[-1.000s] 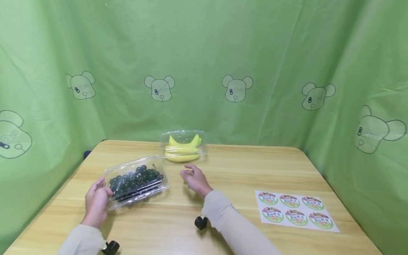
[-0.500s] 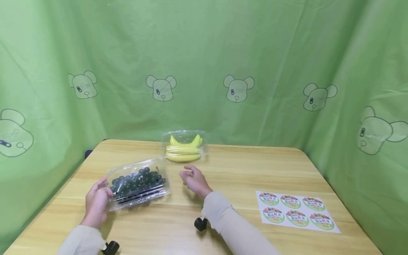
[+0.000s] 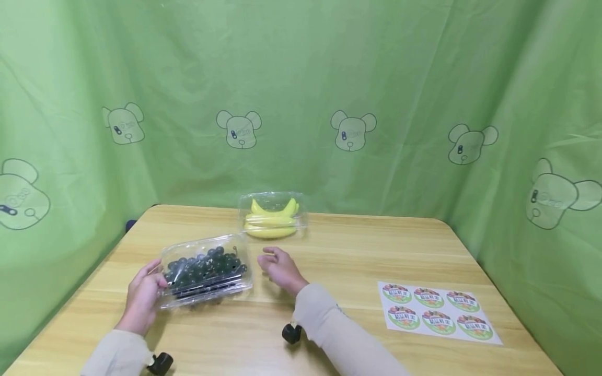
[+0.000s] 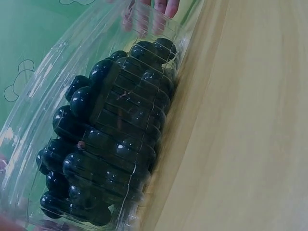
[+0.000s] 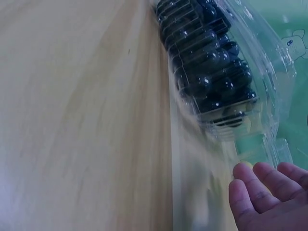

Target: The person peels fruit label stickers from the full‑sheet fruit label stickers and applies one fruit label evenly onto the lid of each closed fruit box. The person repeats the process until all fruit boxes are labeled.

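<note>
Grapes fill the clear box [image 3: 205,270] in the left hand's [image 3: 143,295] grip; the right hand [image 3: 278,267] hovers released beside it.

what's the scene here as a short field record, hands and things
left hand: holds the left end of the grape box
right hand: open, just right of the grape box, apart from it
grape box: clear, lid down, dark grapes inside, on the table
banana box: clear, at the far edge
sticker sheet: six round labels, right side
backdrop: green cloth with bears
</note>
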Tool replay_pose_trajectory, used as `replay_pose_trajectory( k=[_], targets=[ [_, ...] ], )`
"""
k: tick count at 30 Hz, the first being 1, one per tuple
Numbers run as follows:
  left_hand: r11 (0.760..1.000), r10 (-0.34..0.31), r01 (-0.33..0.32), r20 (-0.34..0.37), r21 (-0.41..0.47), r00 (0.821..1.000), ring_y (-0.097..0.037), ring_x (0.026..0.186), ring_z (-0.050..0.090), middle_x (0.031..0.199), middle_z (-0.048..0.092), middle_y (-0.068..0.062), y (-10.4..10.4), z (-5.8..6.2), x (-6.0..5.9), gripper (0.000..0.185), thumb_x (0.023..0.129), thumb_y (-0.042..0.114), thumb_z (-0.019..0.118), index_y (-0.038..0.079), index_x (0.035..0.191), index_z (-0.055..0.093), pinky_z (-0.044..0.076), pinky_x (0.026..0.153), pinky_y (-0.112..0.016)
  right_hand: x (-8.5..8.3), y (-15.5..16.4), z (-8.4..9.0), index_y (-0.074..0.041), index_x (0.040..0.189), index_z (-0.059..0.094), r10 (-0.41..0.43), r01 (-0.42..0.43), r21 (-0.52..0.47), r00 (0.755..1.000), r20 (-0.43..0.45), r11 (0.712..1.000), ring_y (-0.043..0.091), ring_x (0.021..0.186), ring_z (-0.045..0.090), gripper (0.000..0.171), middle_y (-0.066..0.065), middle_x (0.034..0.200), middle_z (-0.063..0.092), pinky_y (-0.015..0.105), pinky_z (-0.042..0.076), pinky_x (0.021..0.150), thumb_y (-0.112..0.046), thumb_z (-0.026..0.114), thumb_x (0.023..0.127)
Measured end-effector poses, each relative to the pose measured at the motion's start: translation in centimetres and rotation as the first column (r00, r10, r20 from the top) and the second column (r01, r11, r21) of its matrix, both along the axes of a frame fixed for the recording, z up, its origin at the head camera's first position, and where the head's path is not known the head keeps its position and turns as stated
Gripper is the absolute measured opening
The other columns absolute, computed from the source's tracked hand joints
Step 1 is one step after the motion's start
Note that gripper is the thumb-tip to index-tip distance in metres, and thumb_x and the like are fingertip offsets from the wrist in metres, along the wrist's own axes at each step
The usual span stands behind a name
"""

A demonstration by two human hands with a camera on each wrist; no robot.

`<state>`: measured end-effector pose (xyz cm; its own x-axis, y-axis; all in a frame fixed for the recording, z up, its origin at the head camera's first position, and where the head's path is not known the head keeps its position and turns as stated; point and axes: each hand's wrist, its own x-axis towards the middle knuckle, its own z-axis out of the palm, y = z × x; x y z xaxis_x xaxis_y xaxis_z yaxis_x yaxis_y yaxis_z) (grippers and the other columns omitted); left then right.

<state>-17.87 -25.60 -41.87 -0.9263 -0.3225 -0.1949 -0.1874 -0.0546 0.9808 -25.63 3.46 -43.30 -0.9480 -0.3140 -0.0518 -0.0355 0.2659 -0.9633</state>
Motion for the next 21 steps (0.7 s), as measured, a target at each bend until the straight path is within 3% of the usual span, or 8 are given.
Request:
replay_pose_trajectory(
  k=[8, 15, 21],
  targets=[
    [0.999, -0.048, 0.048, 0.007, 0.002, 0.999, -0.005, 0.081, 0.044, 0.159, 0.016, -0.015, -0.1, 0.2, 0.1, 0.079, 0.081, -0.007, 0.044, 0.009, 0.154, 0.019, 0.045, 0.072, -0.018, 0.5, -0.5, 0.1, -0.002, 0.142, 0.043, 0.026, -0.026, 0.007, 1.000, -0.009, 1.000, 0.032, 0.110, 0.060, 0.055, 0.018, 0.134, 0.055, 0.046, 0.052, 0.092, -0.033, 0.055, 0.098],
    [0.998, -0.049, 0.049, 0.004, 0.042, 0.999, -0.003, 0.070, 0.041, 0.159, 0.015, -0.017, -0.1, 0.1, -0.2, 0.079, 0.081, -0.009, 0.043, 0.009, 0.154, 0.019, 0.044, 0.066, -0.017, 0.7, -0.9, 0.2, -0.002, 0.140, 0.044, 0.038, -0.038, 0.000, 0.999, -0.023, 0.999, 0.033, 0.114, 0.058, 0.053, 0.017, 0.133, 0.056, 0.047, 0.052, 0.091, -0.032, 0.055, 0.098],
    [0.997, -0.049, 0.048, 0.009, 0.058, 0.999, -0.004, 0.078, 0.043, 0.159, 0.015, -0.018, -0.1, 0.0, -0.4, 0.080, 0.080, -0.010, 0.043, 0.009, 0.154, 0.019, 0.044, 0.066, -0.016, 1.1, -1.3, 0.3, -0.004, 0.139, 0.046, 0.045, -0.045, 0.019, 0.999, -0.029, 0.999, 0.034, 0.119, 0.054, 0.050, 0.016, 0.134, 0.055, 0.048, 0.052, 0.091, -0.032, 0.055, 0.098]
  ],
)
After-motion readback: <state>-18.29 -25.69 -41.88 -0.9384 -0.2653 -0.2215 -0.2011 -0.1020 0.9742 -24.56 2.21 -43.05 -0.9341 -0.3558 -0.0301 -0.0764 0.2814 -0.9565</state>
